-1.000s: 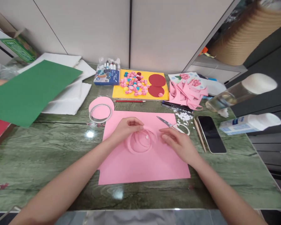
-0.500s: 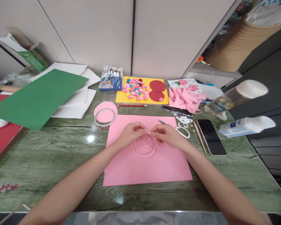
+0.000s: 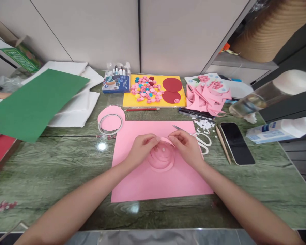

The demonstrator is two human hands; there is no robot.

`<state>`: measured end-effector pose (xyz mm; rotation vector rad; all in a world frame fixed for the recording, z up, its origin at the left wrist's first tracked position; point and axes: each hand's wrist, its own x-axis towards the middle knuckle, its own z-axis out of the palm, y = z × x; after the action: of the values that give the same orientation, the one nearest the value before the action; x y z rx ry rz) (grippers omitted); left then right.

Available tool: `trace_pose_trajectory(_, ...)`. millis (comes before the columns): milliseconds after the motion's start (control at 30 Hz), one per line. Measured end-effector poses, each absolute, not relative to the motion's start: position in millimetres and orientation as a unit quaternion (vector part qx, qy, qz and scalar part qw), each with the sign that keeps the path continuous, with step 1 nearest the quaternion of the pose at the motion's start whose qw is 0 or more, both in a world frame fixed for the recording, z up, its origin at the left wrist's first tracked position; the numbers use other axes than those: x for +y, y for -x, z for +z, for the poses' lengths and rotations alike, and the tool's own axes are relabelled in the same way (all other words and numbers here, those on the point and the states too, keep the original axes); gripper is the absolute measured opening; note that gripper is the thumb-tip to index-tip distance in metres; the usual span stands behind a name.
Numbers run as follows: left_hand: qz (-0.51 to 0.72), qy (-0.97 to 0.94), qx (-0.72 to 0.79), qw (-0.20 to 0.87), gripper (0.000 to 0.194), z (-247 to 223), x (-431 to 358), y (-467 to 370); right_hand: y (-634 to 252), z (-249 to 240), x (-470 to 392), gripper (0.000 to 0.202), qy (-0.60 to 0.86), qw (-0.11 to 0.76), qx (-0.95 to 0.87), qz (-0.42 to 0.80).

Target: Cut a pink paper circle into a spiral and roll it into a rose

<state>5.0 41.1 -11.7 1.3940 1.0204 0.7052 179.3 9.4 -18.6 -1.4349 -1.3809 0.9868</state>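
A round, spiral-cut piece of pink paper (image 3: 161,162) lies in curled layers over a pink sheet (image 3: 137,185). My left hand (image 3: 144,147) pinches its upper left edge between thumb and fingertips. At the upper right edge, my right hand (image 3: 185,145) also has thumb and fingers closed on the paper strip. A small white square (image 3: 163,149), like a bit of double-sided tape, sits on the spiral. White-handled scissors (image 3: 205,143) lie partly behind my right hand.
A tape roll (image 3: 100,127) rests on pink paper circles. Behind are a red pencil (image 3: 142,109), a yellow sheet (image 3: 127,101) with pink paper coils, and a marker box (image 3: 116,85). Pink scraps (image 3: 206,98), white bits (image 3: 205,125), a phone (image 3: 237,144) and bottles stand or lie right; green card (image 3: 40,102) left.
My hands have moved slightly apart, the right one shifting right, and a pink strip now shows between the fingertips. More of the scissors' handles is visible. The camera view has shifted a little.
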Motion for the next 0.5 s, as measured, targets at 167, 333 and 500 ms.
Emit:
trace_pose_trajectory(167, 0.261, -0.636, 0.426, 0.589, 0.02, -11.7, 37.5, -5.9, -181.4, -16.4, 8.6, 0.007, 0.58, 0.445, -0.555, 0.397)
trace_pose_trajectory(333, 0.308, -0.596, 0.436, 0.599, 0.021, -12.5, 35.5, -7.6, -180.1, -20.1, 6.9, 0.011, 0.554, 0.416, -0.575, 0.435)
trace_pose_trajectory(500, 0.291, -0.577, 0.421, 0.637, 0.021, -11.8, 38.0, -6.4, -181.7, -19.4, 8.2, 0.007, 0.565, 0.397, -0.579, 0.434)
